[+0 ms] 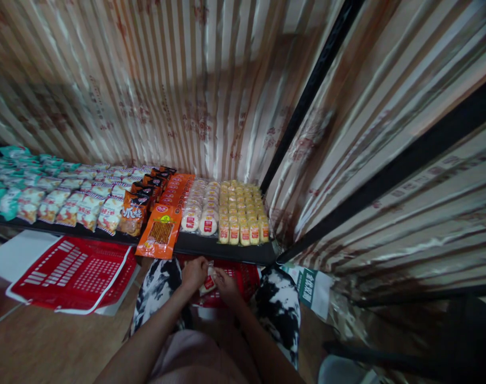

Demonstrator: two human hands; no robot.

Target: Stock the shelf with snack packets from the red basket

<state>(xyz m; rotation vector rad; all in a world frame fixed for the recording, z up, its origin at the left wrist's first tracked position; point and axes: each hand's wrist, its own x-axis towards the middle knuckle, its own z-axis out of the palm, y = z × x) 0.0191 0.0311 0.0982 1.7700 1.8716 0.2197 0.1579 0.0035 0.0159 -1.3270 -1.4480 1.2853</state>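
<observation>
My left hand [193, 274] and my right hand [225, 284] meet over a red basket [245, 277] between my knees. Both are closed on a small snack packet [208, 282], white with a red label. Just above them runs a low black shelf [210, 246] filled with rows of packets: small yellow ones [243, 213] at the right, round white ones [200, 209] beside them, and flat orange packs [161, 233] whose front one hangs over the shelf edge.
Further left on the shelf lie brown-orange bags [134, 213], red-and-white bags [86, 205] and teal bags [6, 181]. A red basket [72, 274] lies flat on the floor at left on white sheets. Striped curtains and black frame bars [310, 90] close the back and right.
</observation>
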